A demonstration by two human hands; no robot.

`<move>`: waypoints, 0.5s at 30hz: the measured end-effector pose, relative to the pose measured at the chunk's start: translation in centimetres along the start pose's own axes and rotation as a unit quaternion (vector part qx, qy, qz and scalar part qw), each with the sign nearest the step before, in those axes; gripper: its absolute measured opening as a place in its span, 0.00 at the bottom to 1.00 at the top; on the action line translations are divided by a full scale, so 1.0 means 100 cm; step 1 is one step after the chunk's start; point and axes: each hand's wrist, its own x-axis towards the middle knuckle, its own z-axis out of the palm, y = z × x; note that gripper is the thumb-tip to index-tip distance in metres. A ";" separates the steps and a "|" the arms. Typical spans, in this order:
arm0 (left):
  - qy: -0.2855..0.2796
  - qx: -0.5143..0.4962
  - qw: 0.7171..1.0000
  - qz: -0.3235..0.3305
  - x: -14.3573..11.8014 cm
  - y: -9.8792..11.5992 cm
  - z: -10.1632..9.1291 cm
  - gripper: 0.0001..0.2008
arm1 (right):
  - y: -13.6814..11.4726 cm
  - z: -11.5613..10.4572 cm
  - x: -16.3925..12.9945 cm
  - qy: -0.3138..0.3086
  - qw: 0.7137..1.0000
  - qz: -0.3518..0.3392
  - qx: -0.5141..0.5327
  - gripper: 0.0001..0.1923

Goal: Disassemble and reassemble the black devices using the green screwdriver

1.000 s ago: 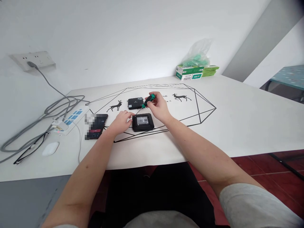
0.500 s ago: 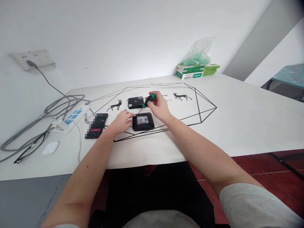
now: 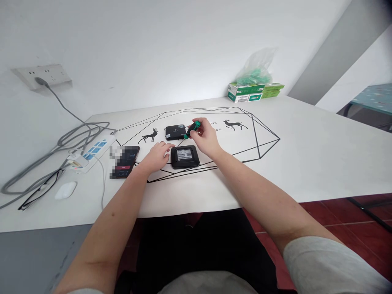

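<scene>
A: What does the right hand [image 3: 206, 139] hold?

B: A small green-and-black-handled screwdriver [image 3: 190, 130], pinched between the closed fingers. It is tilted, handle up and away from the viewer, its thin shaft running down toward the far left corner of the square black plastic device [image 3: 185, 157]. Whether the tip touches that corner cannot be told.

A: And the left hand [image 3: 157, 156]?

B: It lies palm down on the white desk [image 3: 306, 155], fingers loosely curled, fingertips [image 3: 168, 150] at the left edge of the square device. It grips nothing that shows.

A: Where is the square device?

B: Flat on the desk between the two hands, its white label facing up, inside the black line drawing of deer and a polygon [image 3: 245, 134] printed on the desk.

A: What surrounds it?

B: A second, flatter black rectangular box [image 3: 174, 132] lies just behind it. A dark smartphone [image 3: 125, 161] sits to the left, then a white power strip with blue sockets [image 3: 92, 151], grey cables [image 3: 70, 139], black-framed spectacles [image 3: 39, 190] and a white mouse [image 3: 65, 190]. Green cartons under a clear plastic bag [image 3: 254, 87] stand at the far edge.
</scene>
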 end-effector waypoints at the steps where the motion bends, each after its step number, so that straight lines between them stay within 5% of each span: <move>1: -0.003 0.004 1.000 -0.002 0.000 0.000 0.000 0.25 | 0.000 0.000 0.000 -0.002 1.000 0.000 -0.001 0.22; 11: -0.014 0.021 1.000 0.011 0.000 0.000 0.002 0.26 | 0.005 0.000 0.004 0.020 1.000 0.002 -0.010 0.21; 15: 0.042 0.050 0.996 -0.062 0.003 -0.008 0.002 0.26 | 0.007 0.001 0.003 0.012 1.000 -0.002 -0.008 0.21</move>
